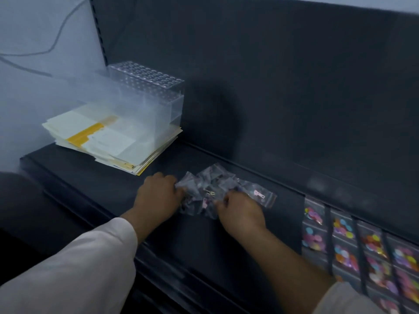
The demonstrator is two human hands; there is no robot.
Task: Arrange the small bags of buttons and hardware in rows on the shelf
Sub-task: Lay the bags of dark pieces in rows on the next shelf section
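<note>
A loose heap of small clear zip bags of hardware (209, 188) lies on the dark shelf (108, 184), near its middle. My left hand (157, 198) grips the heap's left edge with curled fingers. My right hand (240, 209) pinches bags at the heap's lower right. One bag with a pink zipper pull (260, 196) sticks out to the right of my right hand. Rows of clear bags filled with coloured buttons (353, 248) lie flat at the right end of the shelf.
A stack of cream and yellow papers (108, 141) sits at the shelf's left end with a clear acrylic holed rack (145, 96) on top. The dark back panel (283, 98) rises behind. Bare shelf lies between the heap and the button bags.
</note>
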